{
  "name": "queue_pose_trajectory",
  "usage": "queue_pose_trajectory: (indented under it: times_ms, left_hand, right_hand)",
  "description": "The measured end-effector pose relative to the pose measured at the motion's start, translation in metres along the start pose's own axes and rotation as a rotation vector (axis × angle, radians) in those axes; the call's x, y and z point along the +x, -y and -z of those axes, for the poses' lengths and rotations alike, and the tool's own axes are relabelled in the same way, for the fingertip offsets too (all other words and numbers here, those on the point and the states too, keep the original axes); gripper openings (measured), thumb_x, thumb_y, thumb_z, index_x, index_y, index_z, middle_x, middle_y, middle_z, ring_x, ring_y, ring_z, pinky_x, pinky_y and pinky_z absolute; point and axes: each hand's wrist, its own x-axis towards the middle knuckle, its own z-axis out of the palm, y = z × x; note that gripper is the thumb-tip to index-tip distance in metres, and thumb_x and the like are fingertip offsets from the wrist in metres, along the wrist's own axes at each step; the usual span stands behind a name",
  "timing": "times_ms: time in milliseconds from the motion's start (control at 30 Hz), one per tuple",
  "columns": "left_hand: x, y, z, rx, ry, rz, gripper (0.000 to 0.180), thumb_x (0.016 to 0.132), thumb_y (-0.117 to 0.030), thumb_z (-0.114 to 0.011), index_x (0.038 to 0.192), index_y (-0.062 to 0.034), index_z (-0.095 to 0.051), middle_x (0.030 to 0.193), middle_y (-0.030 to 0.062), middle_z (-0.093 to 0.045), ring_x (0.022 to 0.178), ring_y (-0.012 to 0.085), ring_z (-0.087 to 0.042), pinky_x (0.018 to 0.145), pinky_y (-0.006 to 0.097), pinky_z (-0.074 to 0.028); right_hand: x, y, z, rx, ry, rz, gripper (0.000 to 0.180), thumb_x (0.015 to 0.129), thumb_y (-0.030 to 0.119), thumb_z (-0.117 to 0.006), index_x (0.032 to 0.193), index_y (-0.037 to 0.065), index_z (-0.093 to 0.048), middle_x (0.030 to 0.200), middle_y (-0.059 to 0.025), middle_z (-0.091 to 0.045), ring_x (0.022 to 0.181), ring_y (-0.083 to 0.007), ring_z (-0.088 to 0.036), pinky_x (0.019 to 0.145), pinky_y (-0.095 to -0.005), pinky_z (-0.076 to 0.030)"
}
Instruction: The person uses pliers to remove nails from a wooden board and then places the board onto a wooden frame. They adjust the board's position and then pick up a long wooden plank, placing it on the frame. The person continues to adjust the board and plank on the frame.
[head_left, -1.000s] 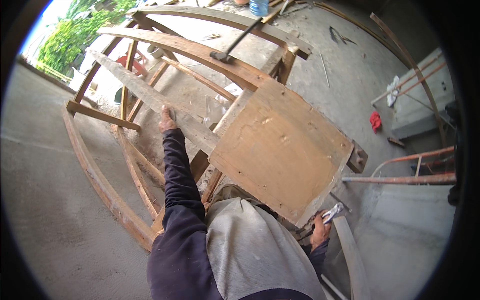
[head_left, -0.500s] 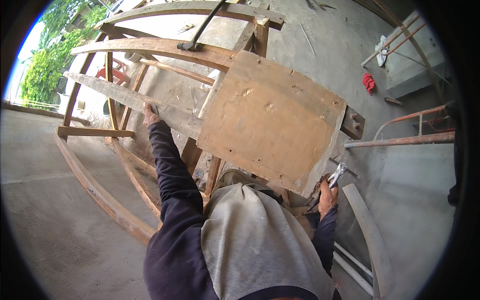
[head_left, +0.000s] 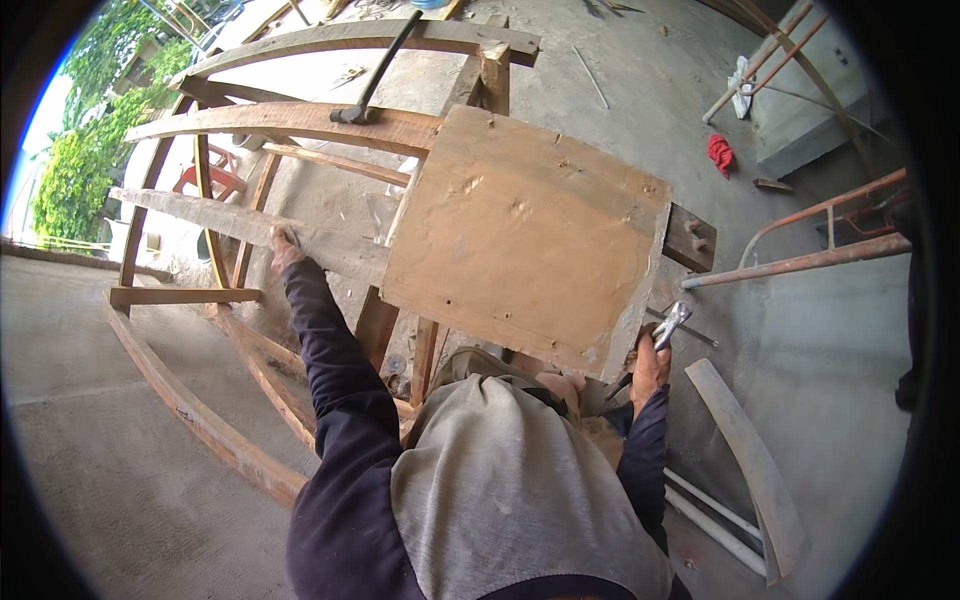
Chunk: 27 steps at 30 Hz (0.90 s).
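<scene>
My left hand (head_left: 287, 250) grips the near edge of a long, rough, tapered wooden plank (head_left: 210, 213), with the thumb on top. The plank's right end meets a flat, scuffed plywood board (head_left: 530, 230), though how they join is hidden. At the board's near right corner, my right hand (head_left: 650, 370) is closed on a hammer (head_left: 677, 318). Its shiny silver head points up and away, and a dark handle shows below the hand. Past the board's right edge, a dark wooden block (head_left: 690, 240) sticks out.
A second hammer (head_left: 350, 114) with a black handle rests across the curved timber frame (head_left: 285, 118). Orange scaffold pipes (head_left: 800, 262), a red cloth (head_left: 720, 155) and a thin rod (head_left: 683, 327) lie or stand right. A curved board (head_left: 740, 450) and pale pipes (head_left: 715, 525) are near right.
The whole view has turned slightly, so the left end of the frame and plank appears lower. Both hands keep their holds, and the hammer in my right hand sits slightly higher in view.
</scene>
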Motion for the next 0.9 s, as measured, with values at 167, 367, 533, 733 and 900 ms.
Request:
queue_pose_trajectory:
  times_ms: [167,367,533,733,900]
  left_hand:
    - [0.028,0.02,-0.019,-0.104,0.008,0.001,0.082,0.084,-0.065,-0.061,0.105,0.0144,-0.066,0.099,0.0241,-0.068,0.086,0.029,-0.062,0.08,0.037,-0.049]
    - [-0.016,0.01,-0.002,0.369,-0.363,-0.372,0.085,0.084,-0.064,-0.06,0.119,0.0133,-0.058,0.114,0.0262,-0.063,0.106,0.0351,-0.061,0.092,0.042,-0.047]
    - [-0.128,-0.041,0.006,0.344,0.287,-0.765,0.052,0.092,-0.053,-0.056,0.107,-0.0052,-0.069,0.111,0.0221,-0.064,0.107,0.0367,-0.059,0.101,0.049,-0.039]
    - [-0.185,-0.067,-0.03,0.664,0.655,-0.736,0.069,0.089,-0.058,-0.057,0.123,0.0014,-0.059,0.116,0.0255,-0.063,0.111,0.0405,-0.058,0.098,0.045,-0.044]
    - [-0.189,-0.053,-0.037,0.618,0.582,-0.821,0.071,0.085,-0.056,-0.062,0.13,-0.002,-0.053,0.122,0.0268,-0.058,0.113,0.0438,-0.056,0.097,0.049,-0.043]
  right_hand:
    - [0.023,0.005,-0.003,-0.016,0.082,0.082,0.038,0.092,0.034,-0.06,0.106,-0.001,-0.058,0.092,-0.006,-0.059,0.082,-0.0169,-0.053,0.074,-0.031,-0.043]
    - [0.015,0.014,-0.009,0.045,0.018,0.024,0.041,0.089,0.034,-0.059,0.107,-0.003,-0.059,0.092,-0.0176,-0.058,0.082,-0.0287,-0.054,0.076,-0.0391,-0.044]
    - [0.009,0.032,-0.007,-0.118,0.05,0.082,0.041,0.089,0.034,-0.059,0.104,-0.005,-0.059,0.089,-0.0141,-0.058,0.081,-0.027,-0.053,0.076,-0.0387,-0.044]
    - [0.004,0.066,-0.01,-0.13,0.069,0.358,0.048,0.094,0.049,-0.057,0.098,0.001,-0.059,0.078,-0.007,-0.055,0.074,-0.0204,-0.052,0.07,-0.0357,-0.044]
    - [0.01,0.08,-0.01,-0.234,0.196,0.301,0.05,0.093,0.051,-0.057,0.093,0.001,-0.06,0.071,-0.0109,-0.055,0.067,-0.0239,-0.053,0.066,-0.0372,-0.044]
